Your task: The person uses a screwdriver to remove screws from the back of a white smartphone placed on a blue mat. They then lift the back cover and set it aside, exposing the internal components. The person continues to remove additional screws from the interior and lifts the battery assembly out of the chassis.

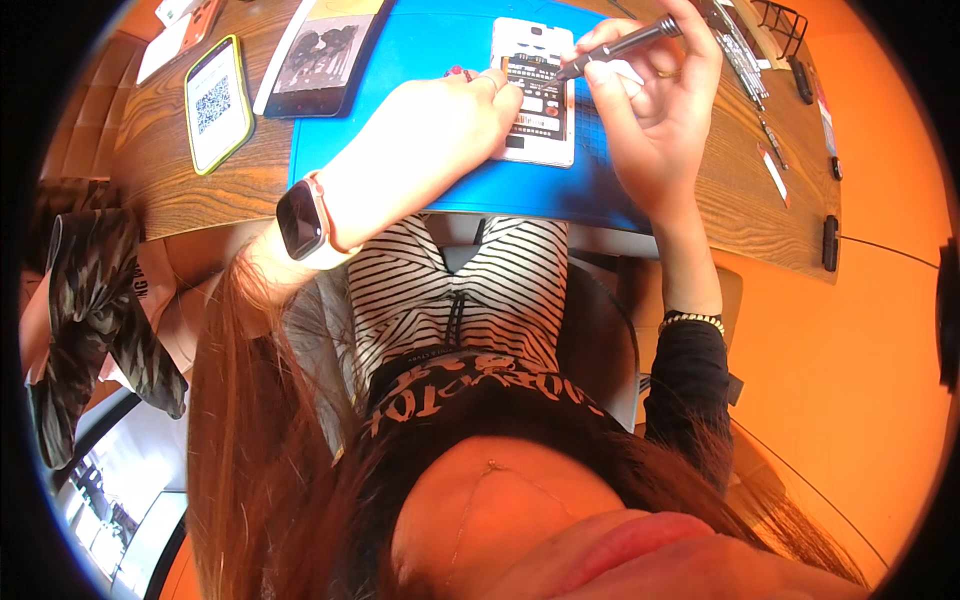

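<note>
An opened smartphone body [534,154] with its battery and inner parts showing lies on a blue work mat [457,180]. My left hand [442,127] rests along its left edge, fingertips touching it; the fingers partly hide that side, and whether they grip it does not show. In my right hand [660,97] is a dark pen-shaped screwdriver [622,49], slanted down to the left, with its tip over the upper right part of the battery. A small white piece [628,77] shows by the right fingers; its kind is unclear.
On the wooden table [750,217] at left lie a phone in a yellow-green case [244,120] showing a printed-type code and a dark phone [304,103] with a picture on it. Metal tools [739,64], a thin white strip [774,176] and black clips [830,244] lie at right.
</note>
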A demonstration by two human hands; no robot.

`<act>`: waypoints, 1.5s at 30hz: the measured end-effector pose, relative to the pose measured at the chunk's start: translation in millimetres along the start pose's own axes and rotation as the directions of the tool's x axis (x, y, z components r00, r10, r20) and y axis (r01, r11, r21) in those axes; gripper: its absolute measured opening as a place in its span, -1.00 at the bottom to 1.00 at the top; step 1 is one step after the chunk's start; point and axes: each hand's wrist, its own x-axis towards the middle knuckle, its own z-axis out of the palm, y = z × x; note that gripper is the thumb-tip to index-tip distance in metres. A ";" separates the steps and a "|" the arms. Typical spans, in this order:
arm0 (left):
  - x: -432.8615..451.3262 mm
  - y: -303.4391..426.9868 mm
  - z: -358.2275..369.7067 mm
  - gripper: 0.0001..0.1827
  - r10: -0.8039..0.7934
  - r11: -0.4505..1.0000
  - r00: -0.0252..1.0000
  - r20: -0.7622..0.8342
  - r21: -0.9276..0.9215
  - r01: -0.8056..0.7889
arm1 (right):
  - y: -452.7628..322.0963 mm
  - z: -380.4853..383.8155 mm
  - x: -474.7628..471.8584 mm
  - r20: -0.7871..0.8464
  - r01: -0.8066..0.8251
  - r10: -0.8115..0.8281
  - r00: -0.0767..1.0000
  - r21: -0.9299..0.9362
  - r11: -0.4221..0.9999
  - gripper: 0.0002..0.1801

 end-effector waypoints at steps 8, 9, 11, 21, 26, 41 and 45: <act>-2.4 5.4 9.2 -0.77 -0.013 0.988 0.999 -0.034 0.156 0.018 | -1.5 -10.1 2.4 -0.048 0.105 -0.104 0.993 0.028 0.994 -0.15; -2.5 6.6 9.5 -0.77 -0.019 0.985 0.999 -0.041 0.170 0.026 | -1.7 -10.9 3.4 -0.053 0.115 -0.113 0.992 0.039 0.993 -0.15; -2.2 10.1 9.2 -0.78 -0.036 0.976 0.999 -0.031 0.214 0.042 | -2.5 -12.5 6.0 -0.066 0.138 -0.134 0.989 0.057 0.989 -0.15; 10.8 28.0 -1.1 -0.77 -0.220 0.918 0.962 0.161 0.366 0.149 | -5.9 -14.8 8.1 -0.122 0.203 -0.188 0.975 0.117 0.972 -0.14; 9.1 19.4 -6.6 -0.75 -0.200 0.957 0.954 0.221 0.254 0.141 | -5.2 -15.4 11.1 -0.097 0.248 -0.238 0.967 0.121 0.961 -0.15; 117.7 -127.6 73.0 -0.80 -0.365 0.914 0.931 -0.026 -0.201 0.352 | -12.3 -18.8 12.7 -0.202 0.172 -0.155 0.967 0.072 0.982 -0.20; 112.9 -147.6 79.1 -0.80 -0.299 0.875 0.954 0.011 -0.395 0.278 | -11.9 -17.2 10.9 -0.223 0.136 -0.116 0.968 0.076 0.988 -0.21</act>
